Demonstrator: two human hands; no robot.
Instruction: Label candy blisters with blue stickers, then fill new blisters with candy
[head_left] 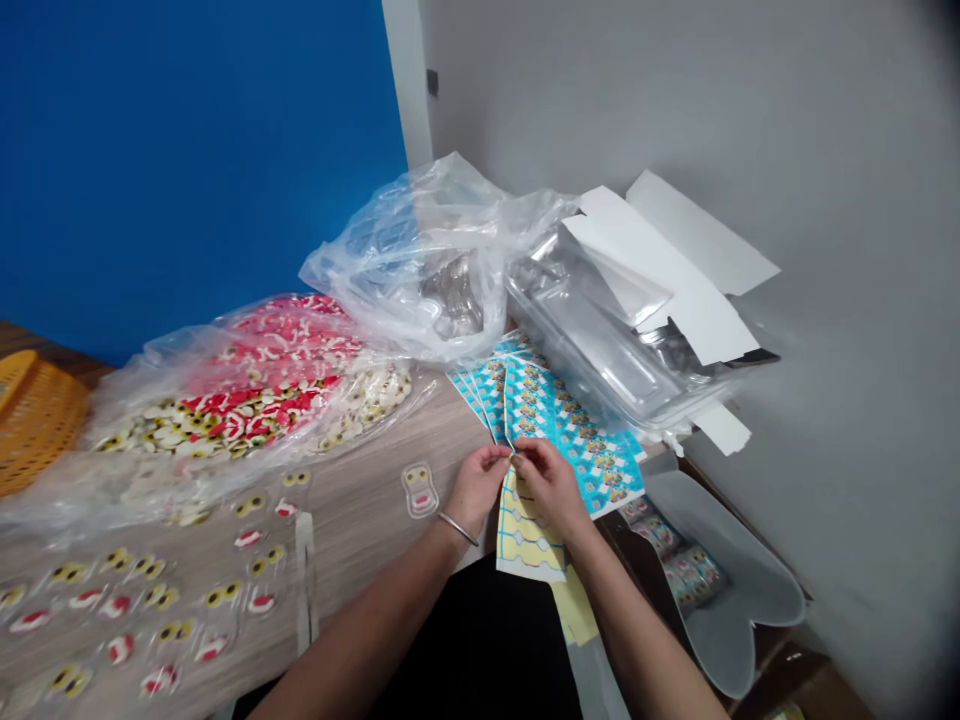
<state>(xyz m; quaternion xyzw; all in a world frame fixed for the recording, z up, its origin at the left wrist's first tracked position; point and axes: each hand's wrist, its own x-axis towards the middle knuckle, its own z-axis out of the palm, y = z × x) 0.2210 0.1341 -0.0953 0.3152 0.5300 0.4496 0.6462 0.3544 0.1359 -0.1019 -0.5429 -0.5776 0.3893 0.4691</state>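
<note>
Both hands meet over a sticker sheet (531,530), whose yellow backing with blue-edged shapes faces me and hangs past the table edge. My left hand (480,488), a bracelet at its wrist, pinches the sheet's upper part. My right hand (551,482) pinches it right beside the left fingertips. Beneath and beyond them lie blue printed sticker sheets (592,455), fanned out. Just left of my left hand, a small clear plastic case (420,490) holds yellow eye pieces and a red mouth piece.
Several similar clear cases (176,632) lie at left below a plastic bag (255,390) of red, white and yellow pieces. An orange basket (37,420) stands far left. Clear trays (600,340) and white card (667,270) are piled behind. An opened box (780,650) sits lower right.
</note>
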